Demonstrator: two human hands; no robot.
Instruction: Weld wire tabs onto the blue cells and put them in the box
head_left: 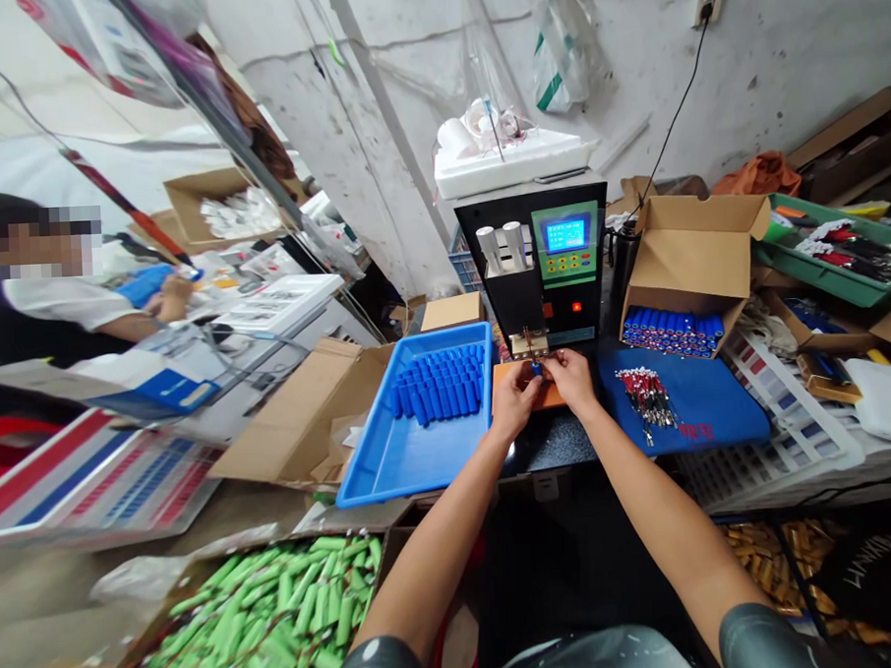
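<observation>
Both hands meet under the electrodes of a black spot welder (524, 345) with a lit blue display. My left hand (513, 398) has its fingers closed on a small blue battery cell (537, 368), mostly hidden by the fingers. From the other side, my right hand (571, 379) pinches close to the same cell; whether it grips the cell or a fine part against it cannot be made out. An orange block (548, 398) lies beneath the hands. Left of them, a blue tray (377, 465) bears rows of blue battery cells (440, 385).
Right of the welder, red and black wire leads (646, 399) lie on a blue mat (721, 401). Behind them stands an open cardboard box (697, 254) of blue cells. Green wrapped battery packs (281, 617) fill a box at lower left. A co-worker (60, 292) sits at far left.
</observation>
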